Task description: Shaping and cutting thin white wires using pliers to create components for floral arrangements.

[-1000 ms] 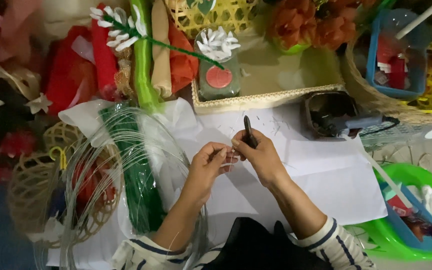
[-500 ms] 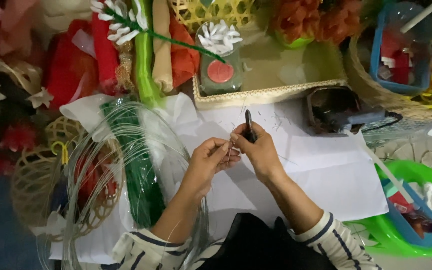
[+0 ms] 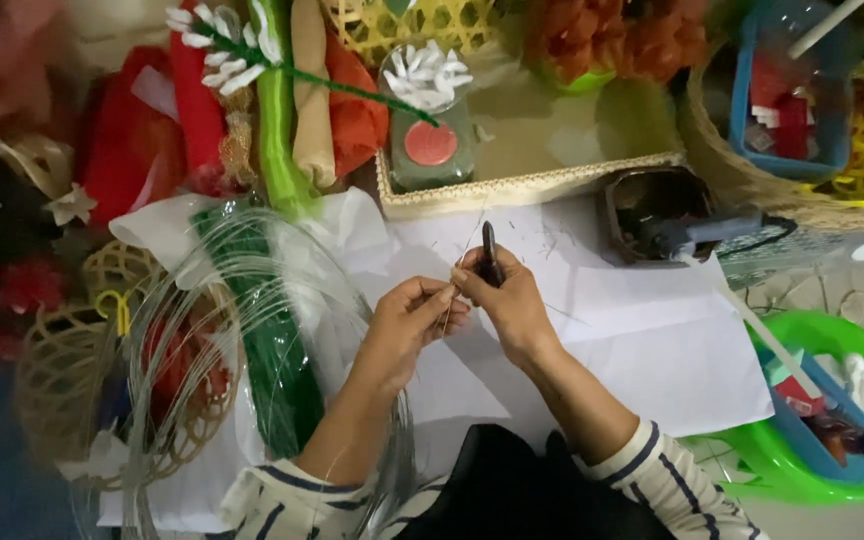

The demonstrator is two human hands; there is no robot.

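pinching thin wire (image 3: pixel 449 310) with left hand (image 3: pixel 407 325), gripping dark tool (image 3: pixel 490 252) in right hand (image 3: pixel 512 300), mid-frame over white paper (image 3: pixel 652 340); wire coil (image 3: pixel 212 300) at left largely unused.

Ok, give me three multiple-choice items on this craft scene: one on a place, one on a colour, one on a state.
1. Where does the dark tool sit?
A. in the right hand
B. in the green basin
C. on the white paper

2. What colour is the round lid behind the hands?
A. blue
B. red
C. yellow

3. How are the left hand fingers set?
A. spread flat on the paper
B. pinched on a thin wire
C. curled into an empty fist

Answers: 1 A, the tool sticks up from that fist. 2 B, the lid shows red. 3 B, fingertips meet on the wire.
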